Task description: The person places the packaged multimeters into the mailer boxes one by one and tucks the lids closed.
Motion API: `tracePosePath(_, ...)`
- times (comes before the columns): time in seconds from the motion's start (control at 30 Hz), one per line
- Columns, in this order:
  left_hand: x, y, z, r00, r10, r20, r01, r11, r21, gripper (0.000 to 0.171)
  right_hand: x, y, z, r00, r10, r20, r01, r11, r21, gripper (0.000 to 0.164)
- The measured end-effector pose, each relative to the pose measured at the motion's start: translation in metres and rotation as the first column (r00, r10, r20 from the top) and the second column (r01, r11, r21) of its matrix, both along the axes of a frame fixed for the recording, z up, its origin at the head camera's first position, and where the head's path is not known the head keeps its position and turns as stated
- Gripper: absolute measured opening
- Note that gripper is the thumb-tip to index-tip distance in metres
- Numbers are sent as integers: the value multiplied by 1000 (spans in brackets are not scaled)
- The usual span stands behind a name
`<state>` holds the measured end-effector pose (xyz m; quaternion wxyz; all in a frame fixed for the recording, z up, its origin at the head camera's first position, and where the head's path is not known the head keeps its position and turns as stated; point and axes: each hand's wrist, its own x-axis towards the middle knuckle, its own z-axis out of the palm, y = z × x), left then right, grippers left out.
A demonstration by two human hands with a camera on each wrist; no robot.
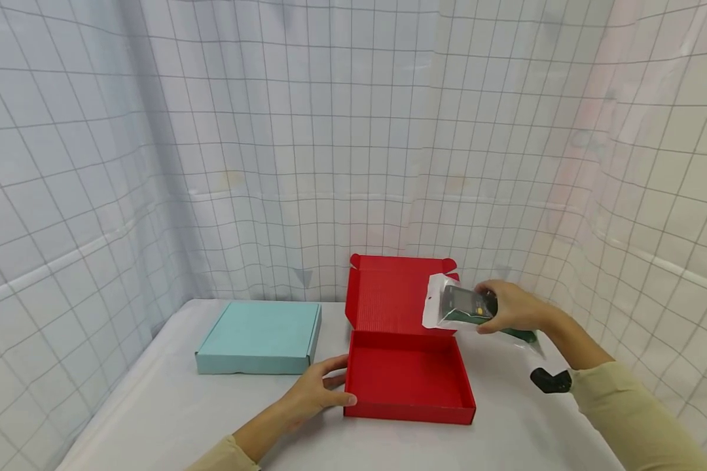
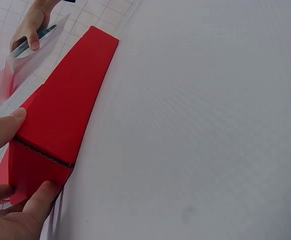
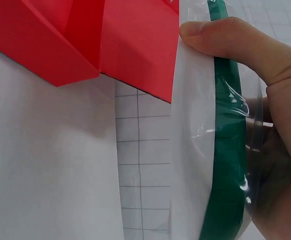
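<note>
My right hand (image 1: 514, 307) grips a clear plastic pouch (image 1: 433, 306) with a white back. Inside it shows a dark device with a screen and a yellow button, and a green edge. The right wrist view shows the thumb across the pouch's white side, beside the green strip (image 3: 229, 135). The pouch is held up by the right part of the red box's raised lid (image 1: 389, 294). On the table the red box (image 1: 409, 412) stands open, its inside bare. My left hand (image 1: 315, 392) holds its front left corner, thumb at the rim and fingers against the left wall.
A closed light blue box (image 1: 271, 330) lies left of the red one. White cloth covers the table (image 1: 171, 412). Grid-patterned curtains (image 1: 306, 131) hang behind and at both sides. A black strap piece (image 1: 550, 381) shows by the right wrist.
</note>
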<state>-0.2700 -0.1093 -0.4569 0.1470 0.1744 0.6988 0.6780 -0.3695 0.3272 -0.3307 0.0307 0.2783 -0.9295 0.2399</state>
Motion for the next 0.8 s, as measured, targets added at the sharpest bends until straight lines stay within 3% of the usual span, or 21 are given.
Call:
tracePosePath(0.23, 0, 1, 0, 1000, -2, 2, 2, 1000, 6, 85, 3, -21, -1, 999, 40, 27, -40, 999, -9, 88)
tracePosePath(0.53, 1, 0, -3, 1000, 2, 10, -2, 1000, -2, 86, 9, -49, -12, 991, 132, 3, -132, 990, 52, 83)
tracePosePath(0.8, -3, 0, -3, 1000, 1, -2, -1, 1000, 4, 85, 16, -72, -14, 984, 172, 56, -175, 982, 70, 83)
